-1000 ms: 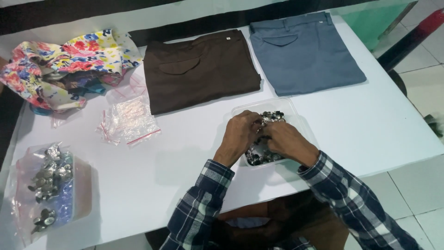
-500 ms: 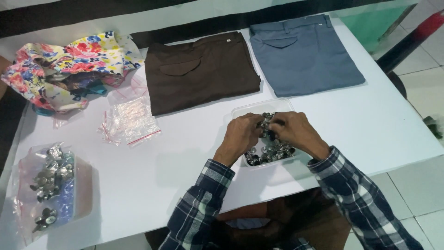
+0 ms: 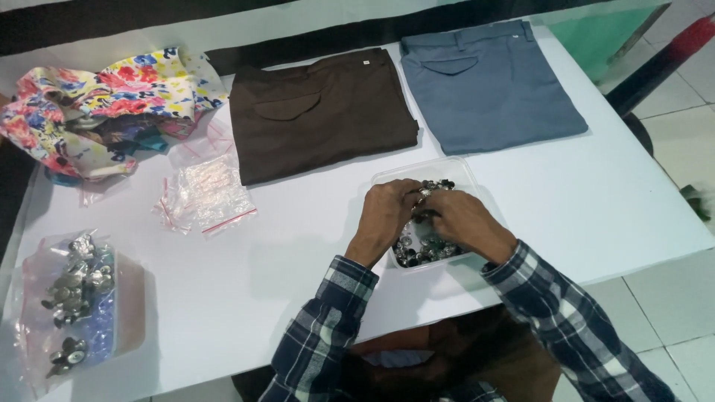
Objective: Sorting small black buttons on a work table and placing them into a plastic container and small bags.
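From the head camera I look down on a white table (image 3: 566,201). Just right of centre sits a clear plastic tub (image 3: 454,173) filled with small silver and dark metal buttons (image 3: 417,251). My left hand (image 3: 385,214) and right hand (image 3: 463,219) meet over the tub, fingertips pinched together on a small metal piece (image 3: 421,195); it is too tiny for me to tell exactly how it is held. Both forearms, in blue plaid sleeves (image 3: 328,327), enter from 6 o'clock. At 11 o'clock from the tub lies a folded brown pair of trousers (image 3: 320,112); at 1 o'clock, a folded grey-blue pair (image 3: 488,82). At 9 o'clock lie small clear zip bags (image 3: 205,195). Far out at 10 o'clock sits crumpled floral cloth (image 3: 97,104), and at 8 o'clock a bag of larger metal fasteners (image 3: 71,294).
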